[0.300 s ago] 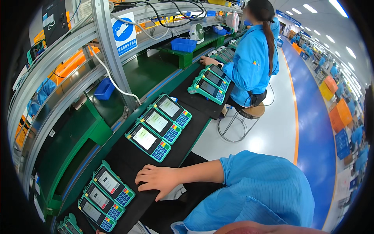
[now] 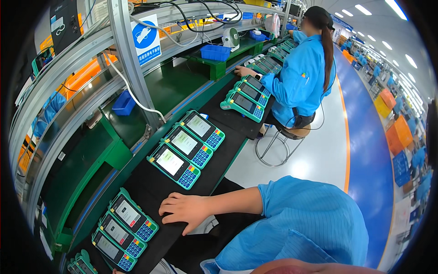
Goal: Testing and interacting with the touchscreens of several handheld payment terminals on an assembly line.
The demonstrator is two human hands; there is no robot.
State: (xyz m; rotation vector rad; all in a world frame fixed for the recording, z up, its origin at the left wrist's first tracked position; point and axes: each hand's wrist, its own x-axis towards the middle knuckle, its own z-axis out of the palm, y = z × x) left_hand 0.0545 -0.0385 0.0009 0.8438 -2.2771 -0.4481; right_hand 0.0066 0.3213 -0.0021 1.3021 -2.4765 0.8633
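Observation:
My right hand (image 2: 186,213) rests palm down on the black mat (image 2: 153,185), fingers spread, holding nothing. It lies between two groups of green-cased card payment terminals. Beyond it are three terminals with lit screens: a near one (image 2: 173,165), a middle one (image 2: 189,147) and a far one (image 2: 202,130). Closer to me sit three more, a far one (image 2: 133,214), a middle one (image 2: 119,234) and a near one (image 2: 114,250). Only a sliver of my left hand (image 2: 117,271) shows at the lower edge, beside the nearest of these; its fingers are mostly hidden.
A co-worker in blue (image 2: 299,73) sits on a round stool (image 2: 292,132) farther along the bench, beside more terminals (image 2: 244,101). Metal frame posts (image 2: 132,64) and a hanging white cable (image 2: 132,93) border the green conveyor (image 2: 171,86). Another terminal (image 2: 82,263) is partly visible at lower left.
The co-worker has leaned to the right and away from the bench, showing more terminals and a hand raised toward the shelf. My right hand stays in place.

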